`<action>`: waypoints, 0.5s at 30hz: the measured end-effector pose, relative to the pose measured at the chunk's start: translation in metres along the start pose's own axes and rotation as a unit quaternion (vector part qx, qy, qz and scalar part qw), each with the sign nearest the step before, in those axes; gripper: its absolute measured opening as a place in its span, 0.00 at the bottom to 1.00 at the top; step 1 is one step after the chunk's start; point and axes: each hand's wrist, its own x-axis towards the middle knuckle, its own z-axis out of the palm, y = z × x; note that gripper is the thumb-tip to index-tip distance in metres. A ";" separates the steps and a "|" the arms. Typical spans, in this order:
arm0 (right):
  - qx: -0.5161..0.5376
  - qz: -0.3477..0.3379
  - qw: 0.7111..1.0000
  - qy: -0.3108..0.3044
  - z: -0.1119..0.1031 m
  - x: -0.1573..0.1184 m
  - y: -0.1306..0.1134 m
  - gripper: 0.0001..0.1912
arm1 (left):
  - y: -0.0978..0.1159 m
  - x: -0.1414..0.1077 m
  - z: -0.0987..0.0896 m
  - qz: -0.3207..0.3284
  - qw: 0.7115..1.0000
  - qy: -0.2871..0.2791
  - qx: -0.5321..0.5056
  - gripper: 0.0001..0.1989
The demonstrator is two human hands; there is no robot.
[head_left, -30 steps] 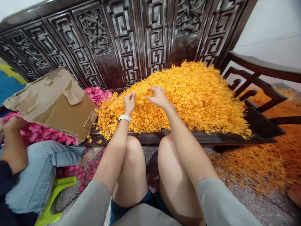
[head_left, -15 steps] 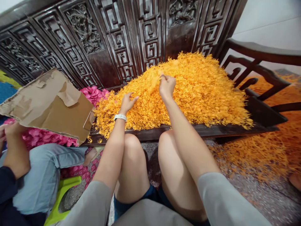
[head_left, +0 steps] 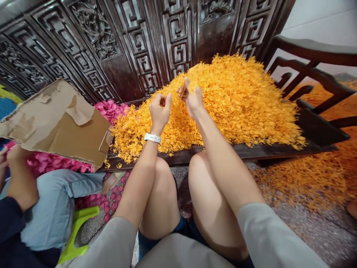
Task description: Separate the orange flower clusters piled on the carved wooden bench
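Since the previous frame, the left hand has lifted and curled, and the right hand has turned its palm inward, closing the gap between them. Both are over the middle of the carved wooden bench. Right hand: half curled, apparently gripping a yellow flower piece, blurred. Left hand: fingers bent towards the thumb; whether it holds anything cannot be told. The heap of yellow flower pieces lies on the bench seat, against the backrest.

Risks noted: loose pieces reach the bench's front edge, so a forearm brushing them could send some to the floor. The cardboard panel, tilted at the bench's left part, could tip if knocked, mixing yellow with the pink flowers. Slender petals could snag during handling.
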 end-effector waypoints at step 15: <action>0.040 0.048 0.998 -0.024 -0.006 -0.001 -0.001 0.34 | -0.022 0.009 0.011 -0.088 0.991 -0.014 -0.095 0.20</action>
